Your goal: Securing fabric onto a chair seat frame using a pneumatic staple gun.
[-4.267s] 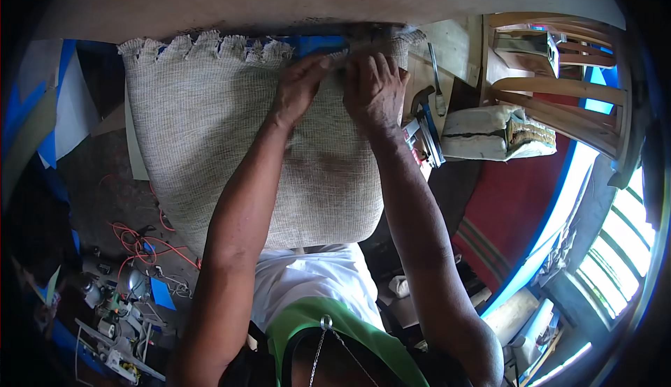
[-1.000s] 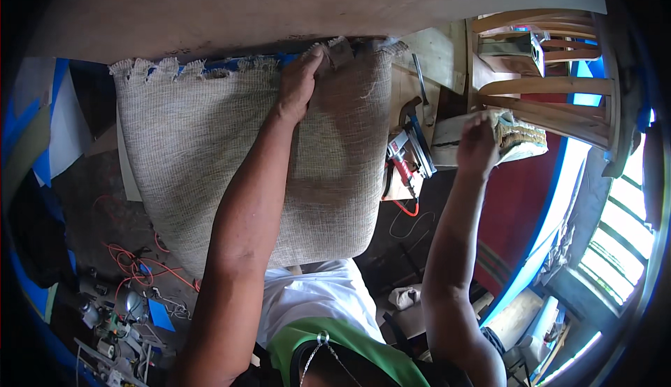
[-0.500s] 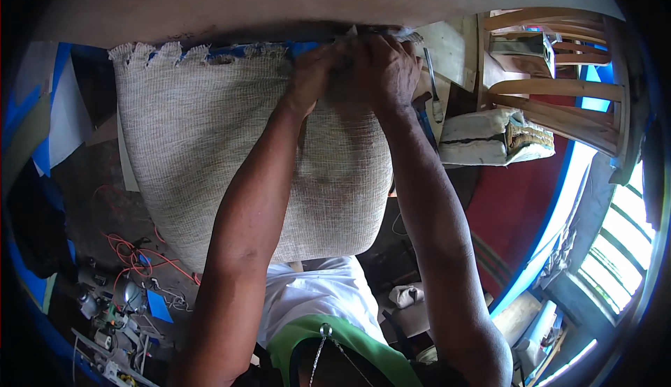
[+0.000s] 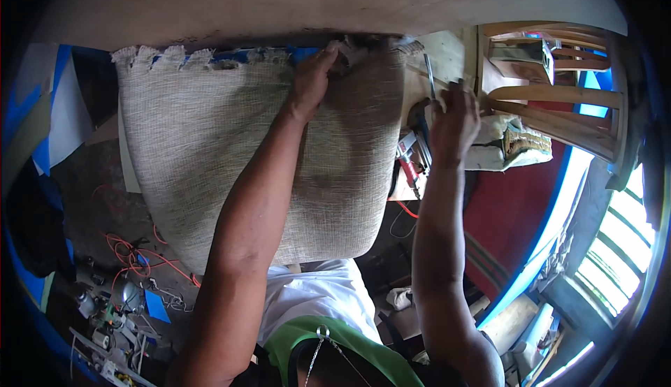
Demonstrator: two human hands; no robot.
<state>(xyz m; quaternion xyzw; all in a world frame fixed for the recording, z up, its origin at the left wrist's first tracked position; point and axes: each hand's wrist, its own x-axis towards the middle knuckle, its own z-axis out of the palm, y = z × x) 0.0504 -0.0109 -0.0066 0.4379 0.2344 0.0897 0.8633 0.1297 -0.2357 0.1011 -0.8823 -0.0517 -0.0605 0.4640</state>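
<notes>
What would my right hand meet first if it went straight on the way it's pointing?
Ahead of your right hand, the pale board looks first in line, though depth is hard to judge.

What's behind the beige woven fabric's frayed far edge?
Patches of blue material, then a smooth brownish panel. What the left hand and beige woven fabric cover can't be seen.

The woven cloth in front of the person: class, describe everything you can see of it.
The woven cloth looks coarse, grey-beige and finely cross-threaded. It spreads broadly, with rounded near corners, shallow creases and shading; whatever lies beneath is hidden. Its far edge is ragged and frayed, with blue material showing along it. The left hand holds that edge right of its middle, the forearm crossing above the cloth. The right hand is apart, to its right.
</notes>
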